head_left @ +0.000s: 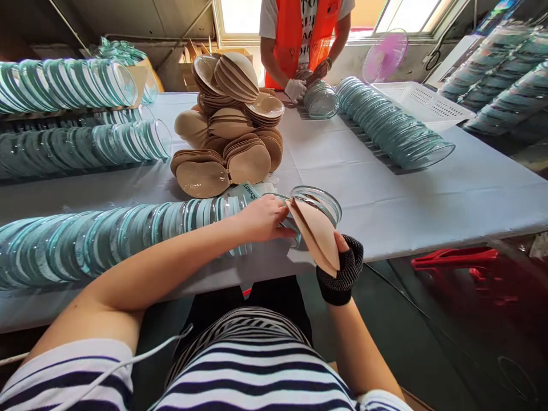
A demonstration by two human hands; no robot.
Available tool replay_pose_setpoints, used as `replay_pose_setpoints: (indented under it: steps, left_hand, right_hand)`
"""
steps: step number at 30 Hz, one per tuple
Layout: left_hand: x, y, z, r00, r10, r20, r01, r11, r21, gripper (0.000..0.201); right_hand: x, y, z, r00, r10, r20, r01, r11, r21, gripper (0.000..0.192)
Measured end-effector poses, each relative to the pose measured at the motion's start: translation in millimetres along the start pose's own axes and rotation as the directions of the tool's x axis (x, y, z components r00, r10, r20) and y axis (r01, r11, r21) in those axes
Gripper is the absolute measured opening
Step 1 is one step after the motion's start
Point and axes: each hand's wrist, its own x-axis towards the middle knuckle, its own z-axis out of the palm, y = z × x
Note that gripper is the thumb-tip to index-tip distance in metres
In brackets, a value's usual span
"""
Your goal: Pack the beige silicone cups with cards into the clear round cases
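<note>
Fingers of my right hand (341,265), in a dark dotted glove that leaves the thumb tip bare, are closed on a pair of beige cups (315,233). My thumb presses by their right edge, while the other fingers are mostly hidden behind the cups and glove. The two cups lie face to face with a narrow gap between them, tilted over the near edge of the table (363,200), in front of a few clear shells (334,201). My left hand (264,218) is bare, its fingers bent and bunched, the thumb slightly apart below them; the fingertips are at the upper end of the cups, beside the shells, and I cannot tell which of these they grip. Under and past my left forearm runs a long row of clear plastic shells (85,245). Beyond my hands stands a heap of more cups (248,162), with a printed card (252,192) at its foot. Across the table, a co-worker in an orange vest (282,43) has both hands at another bunch of shells (322,101).
</note>
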Motion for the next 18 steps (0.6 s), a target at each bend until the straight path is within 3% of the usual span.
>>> replay_pose_setpoints:
  steps: [4,7,9,11,13,16,18]
  left_hand:
    - [-0.3,10.6,-1.2,0.993,-0.117,0.009,0.117,0.993,0.020,0.035]
    - [-0.7,15.8,0.6,0.975,-0.197,-0.101,0.190,0.979,-0.068,0.039]
    - [-0.7,17.0,3.2,0.948,-0.261,-0.183,0.239,0.962,-0.133,0.056]
    - [-0.9,17.8,5.8,0.933,-0.314,-0.173,0.280,0.940,-0.195,0.081]
    - [-1.3,19.3,7.8,0.940,-0.328,-0.089,0.296,0.919,-0.259,0.101]
    - [-1.3,22.3,8.7,0.962,-0.273,-0.020,0.250,0.905,-0.344,0.113]
    - [-1.4,23.3,7.7,0.968,-0.249,-0.026,0.225,0.909,-0.352,0.118]
  right_hand:
    - [-16.9,7.9,-16.0,0.992,0.007,0.130,-0.011,1.000,0.027,0.060]
    - [-14.4,13.8,-27.4,0.979,0.025,0.201,-0.030,0.999,0.018,0.055]
    - [-3.6,16.6,-35.0,0.960,0.036,0.278,-0.044,0.999,0.022,0.050]
    - [13.4,16.2,-41.0,0.922,0.014,0.387,-0.033,0.999,0.043,0.047]
    - [32.9,11.2,-41.8,0.866,-0.025,0.499,-0.001,0.999,0.051,0.045]
    - [57.2,-2.2,-27.9,0.770,0.000,0.638,0.026,0.999,-0.031,0.042]
    - [66.3,-8.8,-13.5,0.735,0.054,0.676,0.024,0.994,-0.105,0.042]
